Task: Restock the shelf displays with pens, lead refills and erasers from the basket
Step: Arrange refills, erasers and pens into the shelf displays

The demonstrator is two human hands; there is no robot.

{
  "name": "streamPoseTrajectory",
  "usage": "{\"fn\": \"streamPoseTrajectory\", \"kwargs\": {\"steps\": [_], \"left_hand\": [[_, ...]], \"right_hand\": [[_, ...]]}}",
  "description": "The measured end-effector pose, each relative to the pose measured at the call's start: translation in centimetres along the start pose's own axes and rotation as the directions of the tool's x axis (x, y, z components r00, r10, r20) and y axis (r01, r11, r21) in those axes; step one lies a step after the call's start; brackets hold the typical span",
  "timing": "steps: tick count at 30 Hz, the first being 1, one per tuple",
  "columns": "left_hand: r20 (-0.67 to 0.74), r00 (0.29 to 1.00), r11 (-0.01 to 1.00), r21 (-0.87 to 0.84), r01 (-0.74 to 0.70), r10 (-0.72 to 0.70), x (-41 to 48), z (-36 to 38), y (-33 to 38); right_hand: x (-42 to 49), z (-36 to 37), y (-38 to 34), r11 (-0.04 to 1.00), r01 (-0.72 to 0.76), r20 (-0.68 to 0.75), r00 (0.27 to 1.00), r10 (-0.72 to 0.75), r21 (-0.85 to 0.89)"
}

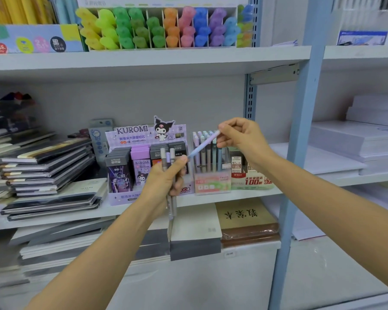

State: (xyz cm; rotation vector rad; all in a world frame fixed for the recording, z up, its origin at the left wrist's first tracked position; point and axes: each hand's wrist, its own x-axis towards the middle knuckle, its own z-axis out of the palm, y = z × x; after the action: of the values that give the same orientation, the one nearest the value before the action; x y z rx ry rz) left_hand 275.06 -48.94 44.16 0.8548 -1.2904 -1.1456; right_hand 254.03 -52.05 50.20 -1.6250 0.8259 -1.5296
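Note:
My left hand (166,179) grips a bunch of pens (171,158), held upright in front of the middle shelf. My right hand (240,136) pinches the top end of a single pale blue-lilac pen (203,144); the pen slants down to the left, its lower tip touching my left thumb. Directly behind stands the clear pen display (211,173) with a pink "Fruit Soda" front, holding several pastel pens. To its left is the purple Kuromi lead refill box (130,139); to its right a green-and-red lead refill box (249,177). No basket or erasers are in view.
Stacked notebooks (43,162) fill the shelf's left side. Above, a rack of coloured highlighters (161,27) sits on the upper shelf (143,60). A blue upright post (300,130) divides off white paper stacks (356,142) at right. More notebooks (246,218) lie below.

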Motion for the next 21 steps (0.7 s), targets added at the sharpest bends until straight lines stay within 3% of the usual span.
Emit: {"fn": "streamPoseTrajectory", "kwargs": {"steps": [3,5,7,9,16,21], "left_hand": [[-0.149,0.988,0.998,-0.049,-0.036,0.028,0.2,-0.2,0.6],[-0.228,0.973,0.992,-0.109,-0.059,0.033,0.3,-0.1,1.0],[-0.261,0.964,0.985,-0.142,-0.098,0.059,0.4,0.3,1.5],[-0.250,0.963,0.988,-0.098,-0.123,0.095,0.3,0.9,1.8],[-0.175,0.976,0.991,-0.006,-0.135,0.132,0.3,2.9,2.3],[-0.047,0.995,0.985,0.153,-0.077,0.085,0.0,2.8,2.0]], "right_hand": [[-0.8,-0.3,-0.1,0.992,-0.055,0.087,0.994,0.065,-0.115],[-1.4,-0.6,-0.3,0.961,-0.063,0.244,0.961,0.131,-0.269],[-2.0,-0.3,-0.5,0.915,-0.009,0.406,0.894,0.188,-0.404],[-2.4,0.4,-0.5,0.904,0.064,0.466,0.871,0.156,-0.423],[-2.2,2.0,-0.3,0.936,0.107,0.446,0.893,0.058,-0.336],[-1.5,1.5,-0.5,0.993,0.036,0.227,0.974,-0.010,-0.111]]}}
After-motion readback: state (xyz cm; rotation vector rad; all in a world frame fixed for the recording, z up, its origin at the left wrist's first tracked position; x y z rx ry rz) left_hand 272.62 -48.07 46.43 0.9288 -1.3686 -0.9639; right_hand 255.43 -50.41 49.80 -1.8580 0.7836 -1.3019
